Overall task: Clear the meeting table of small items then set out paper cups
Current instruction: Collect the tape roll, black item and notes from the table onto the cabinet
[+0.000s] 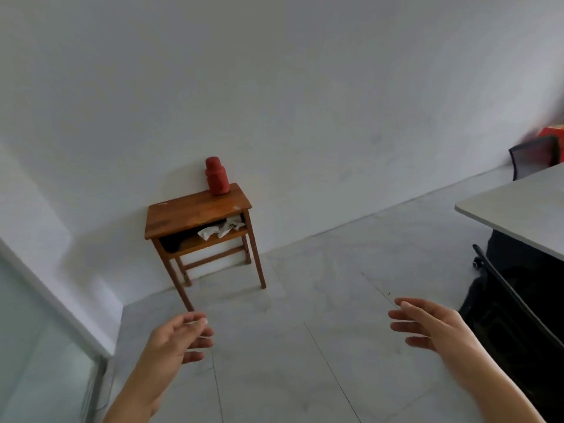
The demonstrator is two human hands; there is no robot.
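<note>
Left hand [180,337] and right hand [427,325] hover empty, fingers relaxed, meeting table [518,209] ahead to their right.

Jar [216,176] was red. Side table [195,213] was reddish-brown, wood-grained. Crumpled paper [221,228] on its shelf was white. Wall [305,87] was plain white. Floor tiles [305,285] were pale grey, faintly veined. Meeting table [525,206] top was off-white. Chair [518,315] was black.
</note>
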